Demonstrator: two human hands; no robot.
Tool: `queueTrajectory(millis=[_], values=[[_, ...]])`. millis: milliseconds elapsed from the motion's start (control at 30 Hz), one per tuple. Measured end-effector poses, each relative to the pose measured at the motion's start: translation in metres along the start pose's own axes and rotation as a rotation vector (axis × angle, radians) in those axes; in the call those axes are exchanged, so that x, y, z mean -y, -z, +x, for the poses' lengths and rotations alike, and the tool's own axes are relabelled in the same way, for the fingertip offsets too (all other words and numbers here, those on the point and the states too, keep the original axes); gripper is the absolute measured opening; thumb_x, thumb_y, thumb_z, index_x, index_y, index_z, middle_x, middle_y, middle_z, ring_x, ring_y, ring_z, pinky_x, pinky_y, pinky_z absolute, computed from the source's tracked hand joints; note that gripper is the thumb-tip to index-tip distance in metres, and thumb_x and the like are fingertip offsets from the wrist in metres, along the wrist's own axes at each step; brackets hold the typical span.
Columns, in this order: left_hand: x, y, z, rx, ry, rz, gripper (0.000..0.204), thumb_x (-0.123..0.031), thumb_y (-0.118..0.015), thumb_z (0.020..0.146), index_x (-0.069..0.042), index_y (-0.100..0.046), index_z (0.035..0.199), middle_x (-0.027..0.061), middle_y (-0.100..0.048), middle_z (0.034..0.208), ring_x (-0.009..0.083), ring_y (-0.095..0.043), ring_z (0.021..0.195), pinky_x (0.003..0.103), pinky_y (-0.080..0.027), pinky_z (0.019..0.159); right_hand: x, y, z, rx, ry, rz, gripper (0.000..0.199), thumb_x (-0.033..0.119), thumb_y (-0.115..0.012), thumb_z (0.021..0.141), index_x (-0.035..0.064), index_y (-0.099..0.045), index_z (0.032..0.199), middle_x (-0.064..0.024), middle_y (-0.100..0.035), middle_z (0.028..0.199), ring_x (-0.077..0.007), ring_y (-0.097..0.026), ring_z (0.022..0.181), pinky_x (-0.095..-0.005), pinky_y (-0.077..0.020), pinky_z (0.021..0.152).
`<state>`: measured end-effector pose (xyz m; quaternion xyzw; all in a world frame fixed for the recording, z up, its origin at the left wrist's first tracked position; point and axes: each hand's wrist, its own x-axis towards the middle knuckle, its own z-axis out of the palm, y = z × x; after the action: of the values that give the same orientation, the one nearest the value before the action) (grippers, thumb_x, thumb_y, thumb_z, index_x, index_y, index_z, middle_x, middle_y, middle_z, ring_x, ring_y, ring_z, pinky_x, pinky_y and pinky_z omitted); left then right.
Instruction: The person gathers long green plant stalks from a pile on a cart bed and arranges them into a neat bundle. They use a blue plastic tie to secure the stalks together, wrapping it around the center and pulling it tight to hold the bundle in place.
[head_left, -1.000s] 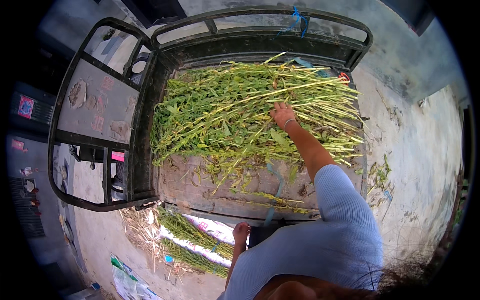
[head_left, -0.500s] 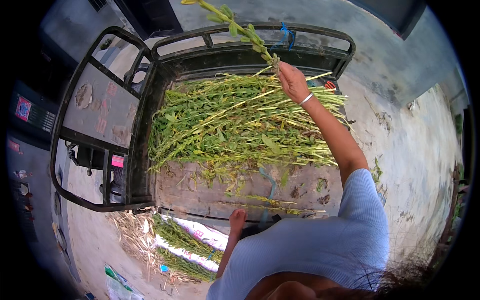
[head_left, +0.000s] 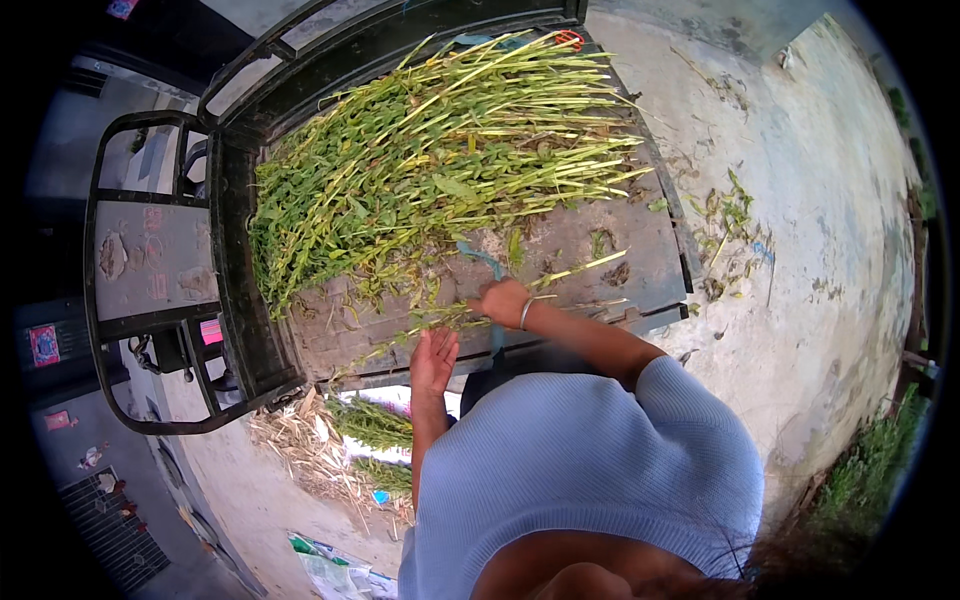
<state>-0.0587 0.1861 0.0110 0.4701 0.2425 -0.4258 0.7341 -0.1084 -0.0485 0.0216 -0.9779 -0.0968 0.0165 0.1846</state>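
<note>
Head view: your right hand [head_left: 503, 303] curls over a loose stalk [head_left: 590, 265] near the bed's [head_left: 580, 222] near edge; blur hides whether it grips. Your left hand [head_left: 435, 360] is unclenched, palm up beside the leafy part, perhaps to support it. Beyond, the pile [head_left: 430, 150] lies with bare ends toward the open side and leaves toward the frame [head_left: 225, 310], probably to keep stems aligned.

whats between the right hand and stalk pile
Between the right hand and stalk pile, the head view shows cart bed, a blue strip and loose leaves.
</note>
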Motion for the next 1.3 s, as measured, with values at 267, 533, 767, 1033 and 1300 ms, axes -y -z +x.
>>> queueTrajectory(millis=[267,533,767,1033,1300], values=[[0.060,0.076,-0.066,-0.305,0.046,0.462,0.037,-0.029,-0.058,0.086,-0.003,-0.050,0.110,0.0125,-0.056,0.107,0.0244,-0.057,0.095,0.033,-0.048,0.074,-0.029,-0.111,-0.085,0.184,-0.363,0.179,0.017,0.016,-0.050,0.077,0.0098,-0.060,0.089,-0.0134,-0.061,0.080,-0.0296,-0.063,0.072,-0.0429,-0.0501,0.057],[0.097,0.093,-0.085,-0.332,-0.102,0.641,0.021,-0.020,-0.059,0.085,-0.002,-0.057,0.096,0.0051,-0.060,0.080,0.0135,-0.058,0.071,0.025,-0.046,0.057,-0.030,-0.125,-0.065,0.167,-0.326,0.229,0.018,0.013,-0.054,0.075,0.0072,-0.060,0.091,-0.0158,-0.061,0.087,-0.0308,-0.062,0.080,-0.0435,-0.0504,0.064],[0.136,0.140,-0.098,-0.380,-0.387,0.879,0.019,-0.016,-0.060,0.084,0.002,-0.061,0.089,0.0049,-0.060,0.067,0.0095,-0.050,0.057,0.025,-0.042,0.053,-0.044,-0.167,-0.033,0.296,-0.361,0.304,0.024,0.011,-0.056,0.076,0.0023,-0.060,0.097,-0.0179,-0.059,0.097,-0.0336,-0.060,0.091,-0.0420,-0.0497,0.077],[0.140,0.148,-0.111,-0.408,-0.367,0.822,0.018,-0.016,-0.061,0.082,0.002,-0.062,0.088,0.0069,-0.062,0.068,0.0124,-0.056,0.061,0.028,-0.047,0.055,-0.052,-0.145,-0.031,0.319,-0.305,0.202,0.030,0.010,-0.056,0.076,0.0007,-0.058,0.104,-0.0204,-0.056,0.103,-0.0337,-0.057,0.096,-0.0409,-0.0497,0.079],[0.149,0.161,-0.106,-0.417,-0.297,0.591,0.024,-0.017,-0.061,0.082,0.002,-0.060,0.097,0.0079,-0.061,0.077,0.0123,-0.056,0.065,0.026,-0.048,0.054,-0.141,-0.021,0.028,-0.196,-0.563,-0.128,0.044,0.007,-0.057,0.073,0.0078,-0.049,0.117,-0.0137,-0.048,0.116,-0.0318,-0.049,0.107,-0.0426,-0.0450,0.083]])
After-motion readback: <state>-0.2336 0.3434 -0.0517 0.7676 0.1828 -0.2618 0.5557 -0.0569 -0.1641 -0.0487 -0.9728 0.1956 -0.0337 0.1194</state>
